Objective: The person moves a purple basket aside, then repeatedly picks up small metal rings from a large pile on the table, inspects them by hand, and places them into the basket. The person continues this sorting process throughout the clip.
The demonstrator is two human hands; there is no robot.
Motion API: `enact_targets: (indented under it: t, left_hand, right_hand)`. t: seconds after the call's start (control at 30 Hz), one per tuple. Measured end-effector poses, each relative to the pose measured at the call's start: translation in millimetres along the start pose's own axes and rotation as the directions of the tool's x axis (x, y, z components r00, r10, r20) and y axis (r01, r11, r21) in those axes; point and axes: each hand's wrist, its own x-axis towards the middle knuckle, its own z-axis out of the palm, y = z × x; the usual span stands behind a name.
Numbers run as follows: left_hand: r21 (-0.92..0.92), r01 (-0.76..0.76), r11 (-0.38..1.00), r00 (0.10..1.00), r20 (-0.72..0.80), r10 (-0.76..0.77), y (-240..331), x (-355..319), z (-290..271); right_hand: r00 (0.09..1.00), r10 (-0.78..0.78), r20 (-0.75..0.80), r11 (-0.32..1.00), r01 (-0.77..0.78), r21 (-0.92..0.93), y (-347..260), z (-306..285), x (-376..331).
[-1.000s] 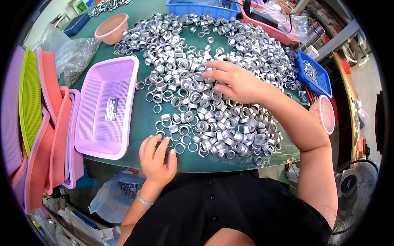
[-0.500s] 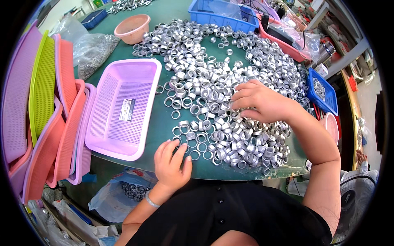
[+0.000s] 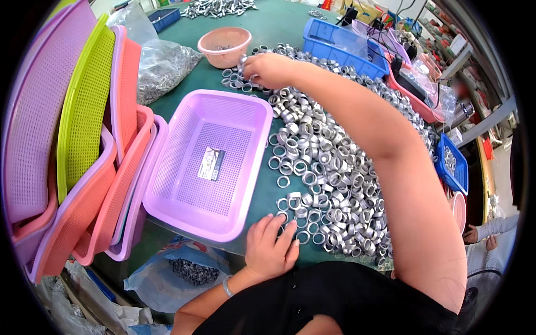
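Observation:
My right hand (image 3: 269, 70) is stretched across the table beside a peach plastic bowl (image 3: 216, 56), fingers pinched on a small silver metal ring (image 3: 244, 60) near the bowl's right rim. Under that hand more loose rings lie on the green tabletop. My left hand (image 3: 270, 249) rests at the near table edge with its fingers apart, its tips by the nearest rings (image 3: 283, 218) of the large spread pile (image 3: 326, 162). Nothing shows in the left hand. A purple perforated basket (image 3: 245, 219) with a printed label on its bottom stands left of the pile.
Nested purple, green and pink baskets (image 3: 84, 111) stand at the left. Behind are a clear bag of small metal parts (image 3: 164, 70) and a blue crate (image 3: 345, 47). A small blue basket (image 3: 453, 162) sits at the right edge. Another person's hand (image 3: 472, 234) shows at far right.
My right hand has moved from the middle of the pile to the far left, beside the peach bowl, now with a metal ring at its fingertips. The view has shifted; my left hand stays near the table edge.

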Motion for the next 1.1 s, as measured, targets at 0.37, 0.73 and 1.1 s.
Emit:
enact_targets:
  t: [0.37,0.73,1.1]
  left_hand:
    - [0.017,-0.033,0.999,0.999,0.004,0.032,-9.1,-2.3,7.8]
    - [0.024,-0.042,0.999,0.999,0.017,0.042,-11.6,-4.7,11.7]
    - [0.055,-0.014,0.998,0.998,0.062,0.01,-5.2,-2.8,8.0]
  right_hand:
    - [0.961,0.157,0.227,0.984,-0.133,-0.12,-6.9,57.8,79.0]
    - [0.935,0.329,0.135,0.92,-0.285,-0.27,-15.6,60.3,55.4]
    - [0.884,0.421,0.205,0.897,-0.373,-0.237,-20.1,41.3,10.8]
